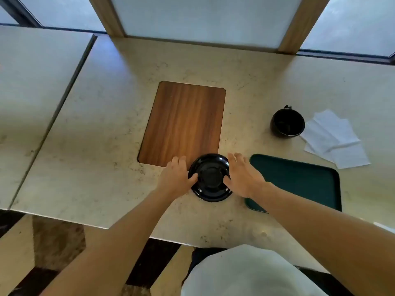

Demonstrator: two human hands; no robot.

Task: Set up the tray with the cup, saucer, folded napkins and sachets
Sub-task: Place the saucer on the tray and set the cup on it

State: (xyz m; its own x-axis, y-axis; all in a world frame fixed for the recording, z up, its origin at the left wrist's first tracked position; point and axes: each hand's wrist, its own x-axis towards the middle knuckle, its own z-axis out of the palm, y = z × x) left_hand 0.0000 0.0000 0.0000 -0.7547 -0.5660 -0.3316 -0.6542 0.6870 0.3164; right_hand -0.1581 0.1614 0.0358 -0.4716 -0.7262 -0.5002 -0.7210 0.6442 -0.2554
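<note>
A black saucer (pixel 210 189) sits at the near middle of the table, overlapping the near edge of a wooden inlay. My left hand (pixel 176 176) holds its left rim and my right hand (pixel 243 176) holds its right rim, each with a thumb on top of the saucer. A dark green tray (pixel 299 180) lies just to the right, partly under my right forearm. Further back on the right stands a black cup (pixel 287 123), upright. White napkins (pixel 335 139) lie unfolded and overlapping beside the cup. No sachets show in this view.
The wooden inlay (pixel 183 122) is set flat into the beige stone tabletop (pixel 106 146). A second table (pixel 32 92) adjoins on the left across a narrow gap. Frosted window panels with wooden frames (pixel 299 24) run along the far edge.
</note>
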